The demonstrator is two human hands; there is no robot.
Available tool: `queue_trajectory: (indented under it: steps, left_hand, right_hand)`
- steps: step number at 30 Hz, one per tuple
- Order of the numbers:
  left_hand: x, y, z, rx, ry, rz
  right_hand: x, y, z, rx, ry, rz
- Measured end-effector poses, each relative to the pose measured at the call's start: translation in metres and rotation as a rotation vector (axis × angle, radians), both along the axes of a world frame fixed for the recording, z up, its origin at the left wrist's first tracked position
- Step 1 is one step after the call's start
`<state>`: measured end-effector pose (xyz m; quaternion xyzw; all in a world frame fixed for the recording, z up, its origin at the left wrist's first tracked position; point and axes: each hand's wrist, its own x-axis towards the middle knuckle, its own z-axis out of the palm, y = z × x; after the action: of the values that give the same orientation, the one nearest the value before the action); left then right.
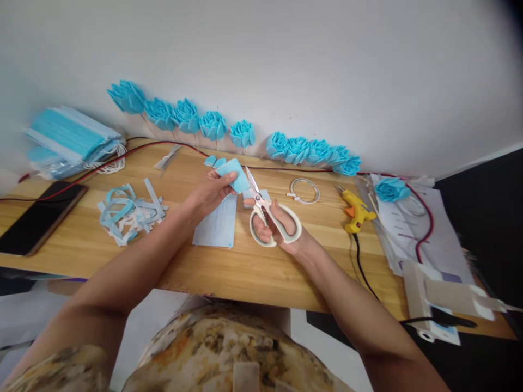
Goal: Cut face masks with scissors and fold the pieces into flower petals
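My left hand [212, 190] is closed on a light blue piece of mask fabric [233, 173], pinched under the thumb above the table. In my right hand [281, 222] are scissors [261, 202] with white handles, fingers and thumb through the loops. Their blades point up and away, parted a little, beside the fabric's right edge. Below my left hand a pale blue mask sheet [216, 226] lies flat on the wooden table [245, 277]. Small cut blue pieces [214, 161] lie just beyond my left hand.
Several blue fabric flowers [212, 125] lean along the wall. On the left are stacked masks [73, 133], a phone [41, 215] and a heap of cut strips [131, 212]. To the right lie a tape ring [303, 190], a yellow glue gun [354, 209] with its cord, and papers [433, 228].
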<state>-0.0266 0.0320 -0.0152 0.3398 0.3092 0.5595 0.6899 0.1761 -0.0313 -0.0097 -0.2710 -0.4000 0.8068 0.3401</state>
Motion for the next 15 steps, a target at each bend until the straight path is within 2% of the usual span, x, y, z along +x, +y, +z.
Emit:
queue_trajectory:
  steps: [6, 15]
  left_hand:
    - [-0.0008, -0.0003, 0.0009, -0.016, 0.019, 0.024]
    - [-0.0040, 0.0049, -0.0016, -0.006, -0.006, 0.076]
  right_hand:
    - [-0.0014, -0.0022, 0.0060, 0.025, -0.053, 0.035]
    - [-0.0001, -0.0029, 0.0051, 0.059, -0.026, 0.057]
